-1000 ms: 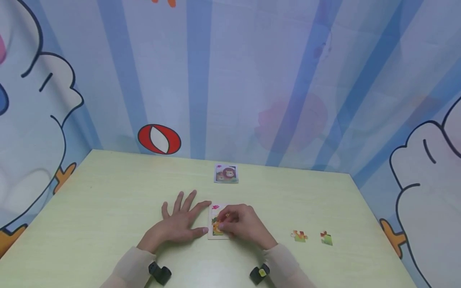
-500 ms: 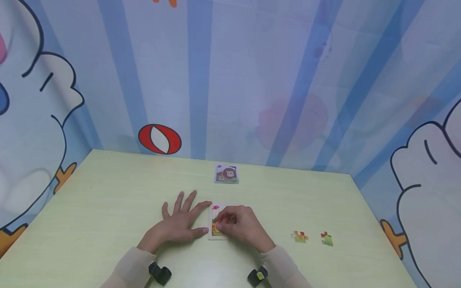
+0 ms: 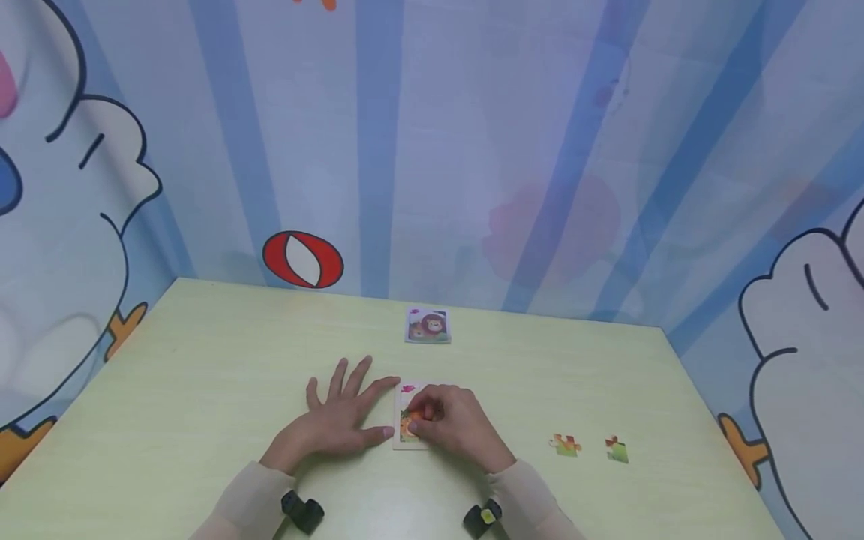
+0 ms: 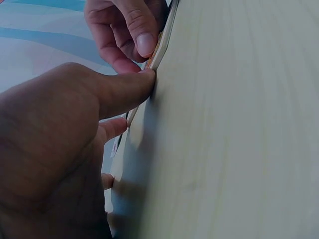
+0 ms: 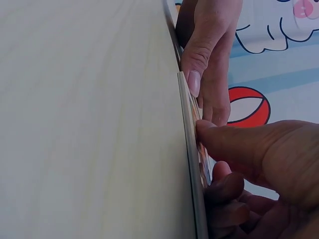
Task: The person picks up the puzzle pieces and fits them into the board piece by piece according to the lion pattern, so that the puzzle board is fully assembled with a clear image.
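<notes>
A small puzzle board with a pale rim and an animal picture lies flat on the table, its right part hidden by my right hand. My left hand rests spread beside it, index finger and thumb touching the board's left edge. Over the picture, my right hand has its fingers curled and pinches a puzzle piece at the board's surface; the piece is mostly covered. In the right wrist view, the thumb lies on the picture side of the board. Two loose puzzle pieces, one toothed and one greener, lie to the right.
A square lion picture card or board lies at the back of the pale table. Behind the table hangs a blue striped cartoon curtain, which also comes round both sides.
My right hand has shifted only slightly over the board, its wrist a little to the left. The left hand keeps its place at the edge. The head view has drifted slightly.
</notes>
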Demonstrator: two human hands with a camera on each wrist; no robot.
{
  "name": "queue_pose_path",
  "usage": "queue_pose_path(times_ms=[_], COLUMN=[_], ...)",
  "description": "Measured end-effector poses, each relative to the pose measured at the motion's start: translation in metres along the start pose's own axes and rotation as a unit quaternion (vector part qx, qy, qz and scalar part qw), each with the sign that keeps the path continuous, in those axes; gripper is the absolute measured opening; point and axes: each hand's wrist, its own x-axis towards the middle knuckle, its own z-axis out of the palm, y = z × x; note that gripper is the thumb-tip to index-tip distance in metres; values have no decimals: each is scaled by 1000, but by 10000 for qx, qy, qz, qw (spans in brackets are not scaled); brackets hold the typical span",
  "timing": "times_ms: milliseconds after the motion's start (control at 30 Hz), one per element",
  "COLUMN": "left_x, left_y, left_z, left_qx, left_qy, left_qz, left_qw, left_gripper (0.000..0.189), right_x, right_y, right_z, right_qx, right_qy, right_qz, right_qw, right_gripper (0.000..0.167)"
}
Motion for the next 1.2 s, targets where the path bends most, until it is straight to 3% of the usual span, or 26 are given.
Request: queue_pose_path(times_ms=[400, 700, 967, 1200], left_x=[1, 0, -2, 1], left_y=[-1, 2, 6, 1], left_z=[1, -2, -5, 1], left_qx=[20, 36, -61, -44], left_qy=[-21, -130, -77, -6], left_qz=[-37, -88, -75, -56], left_qw=[10000, 9999, 9999, 10000], left_gripper=[78, 81, 79, 80], right_x=[0, -4, -21, -38], right_y=[2, 11, 25, 45], right_z=[0, -7, -34, -66], right_qx=[151, 634, 1256, 1198], right_qy=[5, -61, 131, 361], right_qz=[116, -20, 425, 679], right_qw=[9998, 9980, 9911, 9898], right_gripper=[18, 20, 34, 40])
